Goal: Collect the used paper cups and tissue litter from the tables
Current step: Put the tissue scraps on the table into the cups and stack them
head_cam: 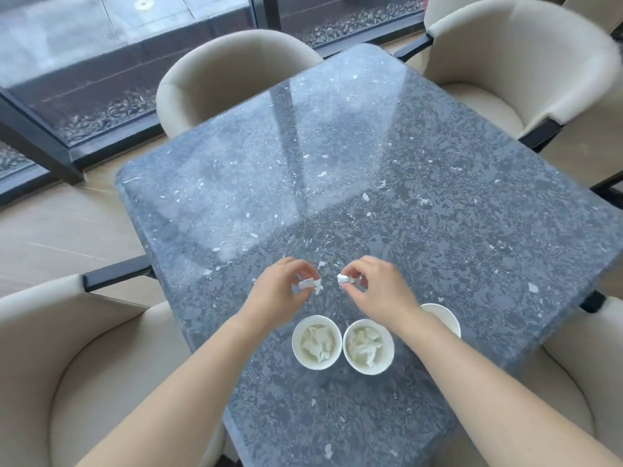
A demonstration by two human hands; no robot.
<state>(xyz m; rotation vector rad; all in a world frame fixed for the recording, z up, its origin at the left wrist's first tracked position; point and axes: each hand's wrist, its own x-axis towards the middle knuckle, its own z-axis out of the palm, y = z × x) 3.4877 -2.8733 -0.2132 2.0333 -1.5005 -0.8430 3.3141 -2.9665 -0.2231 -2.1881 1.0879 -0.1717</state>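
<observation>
Three white paper cups stand near the front of the dark speckled table (371, 146). The left cup (316, 342) and the middle cup (368, 346) each hold crumpled tissue. My right forearm hides most of the third cup (444, 315). Just beyond the cups, my left hand (279, 293) pinches a small crumpled tissue piece (310, 284) in its fingertips. My right hand (379, 288) pinches another small tissue wad (344, 280). Both hands hover over the table, a short gap between them.
Beige upholstered armchairs surround the table: one at the far left (229, 79), one at the far right (512, 69), one at the near left (67, 365), one at the near right (580, 382). Dark-framed windows (101, 62) run along the back.
</observation>
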